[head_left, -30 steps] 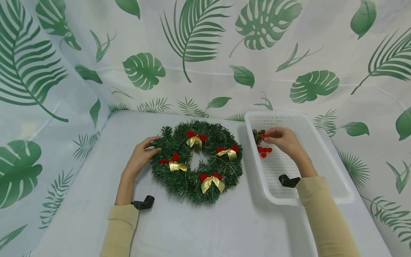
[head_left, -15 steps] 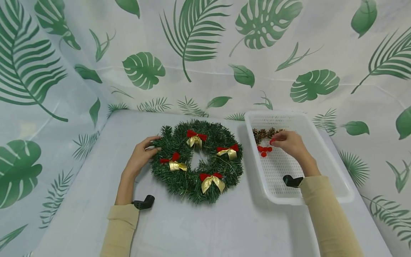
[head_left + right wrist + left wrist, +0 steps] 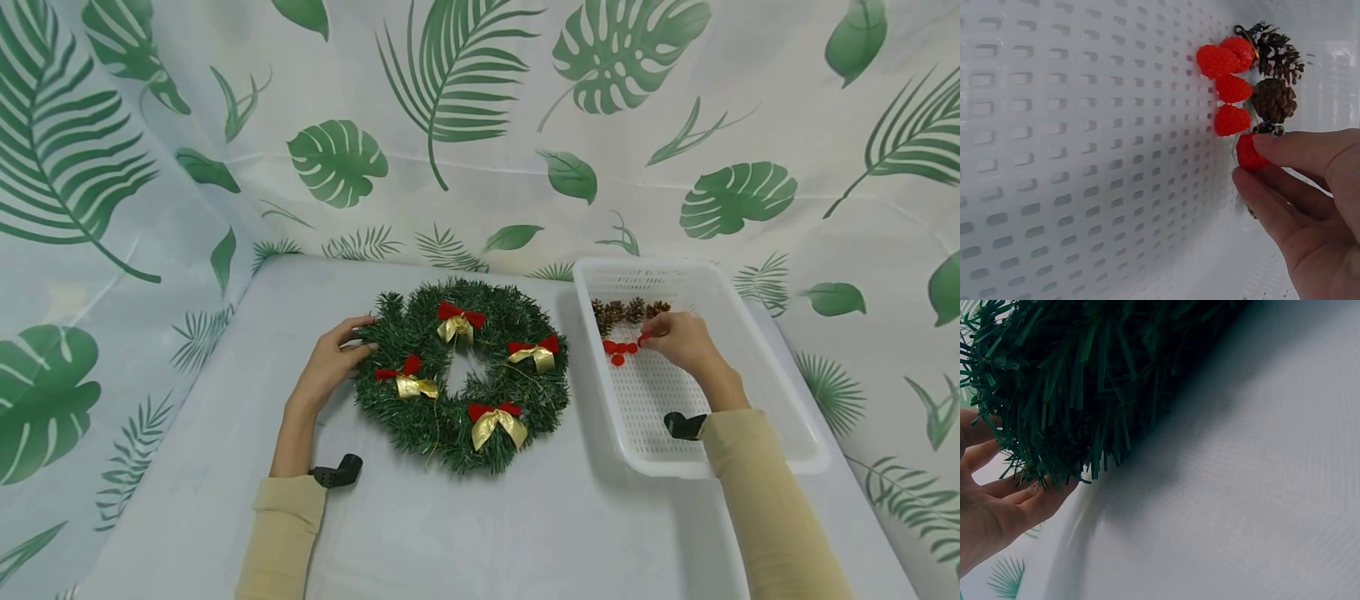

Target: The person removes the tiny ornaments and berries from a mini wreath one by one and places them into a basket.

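- The right hand [image 3: 678, 340] pinches a red berry [image 3: 1249, 152] between thumb and fingertips, right of centre in the head view, inside the white basket [image 3: 780, 400].
- In the right wrist view the pinched berry sits at the tips of the fingers [image 3: 1291, 145], at centre right of the frame, with the thumb below it and the fingers above.
- A cluster of red berries [image 3: 1229, 81] lies just above the pinched one on the perforated basket floor, with pine cones [image 3: 1274, 78] touching it at the upper right.
- In the head view the berries [image 3: 617, 350] lie just left of the right hand, and the cones [image 3: 626, 311] run in a row along the far end of the basket.
- The left hand [image 3: 330, 362] rests with relaxed, spread fingers against the left edge of the green wreath [image 3: 450, 417], left of centre in the frame.
- In the left wrist view the fingers [image 3: 1004, 500] touch the wreath's needles at the lower left.
- The wreath carries four red and gold bows [image 3: 492, 422] and lies on the pale table [image 3: 487, 533], just left of the basket.
- A leaf-printed backdrop [image 3: 465, 125] fills the upper part of the frame.
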Action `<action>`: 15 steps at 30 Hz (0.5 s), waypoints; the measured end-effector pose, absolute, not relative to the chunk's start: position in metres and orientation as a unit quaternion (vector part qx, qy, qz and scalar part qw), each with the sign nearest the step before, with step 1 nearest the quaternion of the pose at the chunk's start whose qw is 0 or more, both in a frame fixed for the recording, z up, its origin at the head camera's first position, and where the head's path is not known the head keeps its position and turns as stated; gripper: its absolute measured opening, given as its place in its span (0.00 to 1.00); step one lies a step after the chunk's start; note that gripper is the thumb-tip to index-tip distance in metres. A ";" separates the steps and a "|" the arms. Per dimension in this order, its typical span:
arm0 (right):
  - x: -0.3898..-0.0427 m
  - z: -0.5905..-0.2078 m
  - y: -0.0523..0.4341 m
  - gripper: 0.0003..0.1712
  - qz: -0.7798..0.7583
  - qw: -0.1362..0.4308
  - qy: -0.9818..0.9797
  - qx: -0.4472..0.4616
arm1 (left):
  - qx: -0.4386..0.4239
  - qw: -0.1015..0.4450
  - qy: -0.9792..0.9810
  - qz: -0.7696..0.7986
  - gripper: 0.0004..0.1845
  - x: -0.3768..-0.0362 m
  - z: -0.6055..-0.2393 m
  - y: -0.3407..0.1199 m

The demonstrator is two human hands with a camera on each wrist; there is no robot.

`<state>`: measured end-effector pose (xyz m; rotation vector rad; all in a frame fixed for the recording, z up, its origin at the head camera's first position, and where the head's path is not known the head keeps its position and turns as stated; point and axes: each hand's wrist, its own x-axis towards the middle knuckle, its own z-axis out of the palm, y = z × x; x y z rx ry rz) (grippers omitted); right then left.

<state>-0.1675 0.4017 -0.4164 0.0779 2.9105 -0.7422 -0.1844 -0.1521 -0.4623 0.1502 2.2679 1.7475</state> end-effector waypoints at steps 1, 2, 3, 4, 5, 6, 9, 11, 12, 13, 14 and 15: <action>-0.167 -0.418 0.403 0.16 -0.245 0.070 0.967 0.024 | 0.052 0.137 0.784 0.604 0.29 -0.184 -0.462 -0.152; -0.167 -0.419 0.403 0.16 -0.244 0.072 0.967 0.024 | 0.052 0.137 0.784 0.603 0.29 -0.184 -0.463 -0.152; -0.167 -0.420 0.404 0.16 -0.244 0.075 0.966 0.025 | 0.052 0.137 0.784 0.603 0.29 -0.184 -0.463 -0.152; -0.167 -0.421 0.405 0.16 -0.245 0.078 0.966 0.026 | 0.053 0.138 0.784 0.603 0.29 -0.184 -0.463 -0.152; -0.167 -0.422 0.405 0.15 -0.245 0.079 0.966 0.026 | 0.053 0.138 0.784 0.603 0.29 -0.184 -0.463 -0.152; -0.168 -0.423 0.406 0.15 -0.245 0.080 0.966 0.027 | 0.054 0.138 0.784 0.603 0.29 -0.185 -0.463 -0.152; -0.168 -0.425 0.407 0.13 -0.241 0.081 0.967 0.025 | 0.053 0.138 0.783 0.604 0.29 -0.184 -0.463 -0.151; -0.169 -0.426 0.407 0.12 -0.236 0.080 0.968 0.020 | 0.052 0.138 0.783 0.604 0.29 -0.184 -0.462 -0.152; -0.170 -0.426 0.408 0.11 -0.233 0.079 0.969 0.017 | 0.051 0.139 0.783 0.604 0.28 -0.184 -0.462 -0.152; -0.170 -0.427 0.408 0.11 -0.231 0.079 0.970 0.014 | 0.051 0.138 0.783 0.604 0.28 -0.184 -0.462 -0.152; -0.171 -0.428 0.408 0.11 -0.230 0.079 0.970 0.012 | 0.050 0.138 0.783 0.604 0.28 -0.184 -0.462 -0.152; -0.171 -0.428 0.408 0.11 -0.229 0.079 0.970 0.010 | 0.050 0.138 0.783 0.604 0.28 -0.184 -0.462 -0.153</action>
